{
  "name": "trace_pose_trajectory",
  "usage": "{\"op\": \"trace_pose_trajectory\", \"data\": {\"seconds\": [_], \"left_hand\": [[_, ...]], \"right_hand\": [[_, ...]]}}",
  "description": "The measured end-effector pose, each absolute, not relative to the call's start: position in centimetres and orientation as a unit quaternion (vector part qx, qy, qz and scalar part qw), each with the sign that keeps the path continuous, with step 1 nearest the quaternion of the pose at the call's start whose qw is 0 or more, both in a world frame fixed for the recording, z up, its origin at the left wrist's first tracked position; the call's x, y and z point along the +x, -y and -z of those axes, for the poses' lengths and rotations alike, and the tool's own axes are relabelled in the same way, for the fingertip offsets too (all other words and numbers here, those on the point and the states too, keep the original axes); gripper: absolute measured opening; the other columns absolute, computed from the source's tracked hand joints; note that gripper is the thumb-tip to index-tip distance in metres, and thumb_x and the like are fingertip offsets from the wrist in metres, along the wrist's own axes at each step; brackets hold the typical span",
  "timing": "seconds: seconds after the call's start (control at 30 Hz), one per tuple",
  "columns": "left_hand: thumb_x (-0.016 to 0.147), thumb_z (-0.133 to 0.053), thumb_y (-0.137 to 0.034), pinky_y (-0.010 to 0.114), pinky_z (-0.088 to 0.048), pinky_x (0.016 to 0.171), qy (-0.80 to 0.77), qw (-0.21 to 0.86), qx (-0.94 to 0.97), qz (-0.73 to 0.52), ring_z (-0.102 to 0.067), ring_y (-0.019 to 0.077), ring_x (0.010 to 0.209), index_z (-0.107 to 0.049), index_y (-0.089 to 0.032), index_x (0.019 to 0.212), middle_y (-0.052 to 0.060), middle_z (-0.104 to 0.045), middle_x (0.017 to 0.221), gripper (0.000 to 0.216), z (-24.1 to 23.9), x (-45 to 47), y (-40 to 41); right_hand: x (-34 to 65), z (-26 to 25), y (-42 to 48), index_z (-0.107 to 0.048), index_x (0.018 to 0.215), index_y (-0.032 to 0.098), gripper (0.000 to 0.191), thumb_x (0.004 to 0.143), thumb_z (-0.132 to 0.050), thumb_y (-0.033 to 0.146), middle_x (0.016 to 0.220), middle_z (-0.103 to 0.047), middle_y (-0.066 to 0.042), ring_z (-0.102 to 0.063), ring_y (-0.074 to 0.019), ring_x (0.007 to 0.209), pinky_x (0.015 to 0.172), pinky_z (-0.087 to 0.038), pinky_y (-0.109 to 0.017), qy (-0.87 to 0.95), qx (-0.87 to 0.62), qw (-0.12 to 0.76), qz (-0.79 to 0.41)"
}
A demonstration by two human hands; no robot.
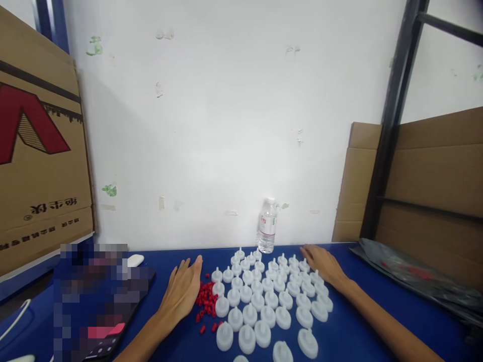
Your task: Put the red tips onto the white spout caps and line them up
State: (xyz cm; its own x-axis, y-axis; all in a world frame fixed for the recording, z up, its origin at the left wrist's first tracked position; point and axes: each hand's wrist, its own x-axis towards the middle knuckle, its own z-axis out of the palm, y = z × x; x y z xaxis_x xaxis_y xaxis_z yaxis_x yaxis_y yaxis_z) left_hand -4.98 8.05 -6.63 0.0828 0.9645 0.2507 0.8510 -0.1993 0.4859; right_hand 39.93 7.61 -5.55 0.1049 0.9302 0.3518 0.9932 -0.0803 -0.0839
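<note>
Lids in white [268,318] spread between the flat, empty left hand [181,290] and right hand [323,265], red pieces [206,297] nearest the left.

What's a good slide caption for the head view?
Left hand and right hand flank white spouted caps and small red caps.

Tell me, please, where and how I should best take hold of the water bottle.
Probably around the middle of the water bottle, at its label, coming from the right with the right hand. It stands upright, so its tall body suits a sideways wrap; the wall is close behind, and white nozzled pieces crowd the front.
</note>
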Motion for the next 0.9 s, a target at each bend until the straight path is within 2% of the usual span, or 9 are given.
{"op": "trace_pose_trajectory", "data": {"seconds": [0.17,0.33,0.4,0.47,0.57,0.67,0.9], "left_hand": [[0.104,-0.011,-0.043,0.045,-0.030,0.119,-0.621,0.089,0.738,-0.249,-0.043,0.0279,0.143,-0.059,-0.013,0.137,0.012,-0.059,0.145,0.065,5.8,-5.1,-7.9],[0.104,-0.016,-0.033,0.043,-0.045,0.103,-0.632,0.060,0.733,-0.245,-0.062,0.0290,0.126,-0.063,-0.015,0.127,0.015,-0.070,0.127,0.055,4.9,-5.8,-8.6],[0.103,-0.021,-0.024,0.040,-0.048,0.098,-0.638,0.050,0.730,-0.239,-0.065,0.0274,0.122,-0.061,-0.015,0.128,0.015,-0.073,0.122,0.048,4.9,-6.2,-8.9],[0.096,-0.028,-0.008,0.036,-0.049,0.096,-0.640,0.036,0.732,-0.231,-0.066,0.0244,0.120,-0.057,-0.014,0.134,0.014,-0.072,0.123,0.048,5.0,-6.6,-9.1],[0.080,-0.036,0.007,0.035,-0.047,0.098,-0.640,0.011,0.738,-0.212,-0.063,0.0236,0.123,-0.055,-0.015,0.136,0.015,-0.066,0.133,0.063,5.3,-6.9,-9.1],[0.077,-0.040,0.008,0.035,-0.046,0.099,-0.637,-0.008,0.746,-0.194,-0.062,0.0241,0.123,-0.060,-0.017,0.129,0.013,-0.066,0.132,0.062,5.4,-7.1,-8.9],[0.085,-0.035,0.003,0.037,-0.050,0.092,-0.643,-0.030,0.745,-0.174,-0.066,0.0262,0.116,-0.063,-0.018,0.126,0.013,-0.069,0.127,0.053,4.7,-6.5,-8.3]], "right_hand": [[38.5,5.7,-7.9,-0.064,0.095,0.020,0.035,0.106,-0.034,0.035,0.099,-0.073,-0.009,-0.070,-0.0238,0.092,0.074,-0.043,-0.030,0.682,-0.708,0.151,0.100],[38.8,5.3,-7.5,-0.065,0.096,0.020,0.039,0.106,-0.031,0.036,0.101,-0.074,-0.010,-0.070,-0.0259,0.095,0.074,-0.043,-0.031,0.676,-0.714,0.152,0.103],[39.4,5.2,-7.4,-0.066,0.099,0.020,0.040,0.106,-0.030,0.036,0.103,-0.074,-0.012,-0.071,-0.0276,0.096,0.073,-0.043,-0.032,0.667,-0.723,0.150,0.100],[39.9,5.2,-7.4,-0.066,0.100,0.019,0.040,0.106,-0.030,0.036,0.101,-0.075,-0.013,-0.071,-0.0287,0.095,0.072,-0.044,-0.033,0.660,-0.731,0.144,0.093],[40.4,5.4,-7.5,-0.067,0.096,0.019,0.041,0.105,-0.031,0.036,0.095,-0.076,-0.012,-0.072,-0.0282,0.093,0.071,-0.043,-0.032,0.663,-0.733,0.130,0.079],[40.3,5.6,-7.6,-0.068,0.096,0.020,0.040,0.105,-0.032,0.037,0.092,-0.076,-0.010,-0.072,-0.0272,0.091,0.070,-0.043,-0.031,0.673,-0.727,0.120,0.072],[39.9,5.4,-7.5,-0.067,0.097,0.020,0.041,0.105,-0.030,0.037,0.094,-0.075,-0.011,-0.072,-0.0288,0.092,0.070,-0.043,-0.033,0.677,-0.724,0.115,0.070]]}}
